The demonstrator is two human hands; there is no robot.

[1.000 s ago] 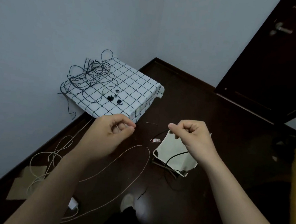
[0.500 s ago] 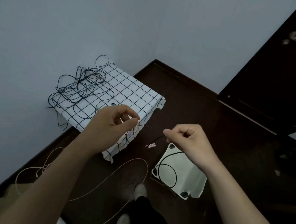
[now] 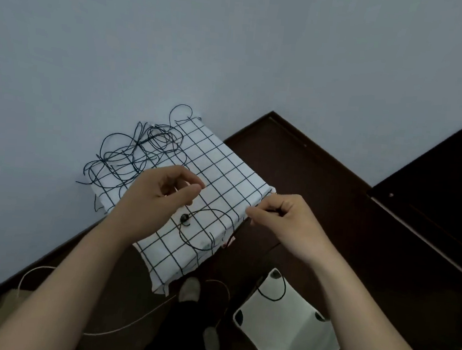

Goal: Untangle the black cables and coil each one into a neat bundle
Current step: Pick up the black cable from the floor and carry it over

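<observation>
Tangle [image 3: 132, 157] of thin black cable sits heaped at the far left corner of the cloth [image 3: 224, 174], close to the wall, with some loops hanging over the edge. A freer strand [image 3: 212, 209] curls over the near part of the cloth, a small dark bud [image 3: 184, 217] on it. The right hand [image 3: 284, 228] pinches a thin black strand, seemingly the same one, at the cloth's right edge. The left hand [image 3: 159, 199] hovers over the cloth, thumb and forefinger nearly meeting; whether anything lies between them I cannot tell. The cable looks light, limp and springy, likely to snag if tugged, so it is best taken near a free end or the bud and fed out loop by loop
</observation>
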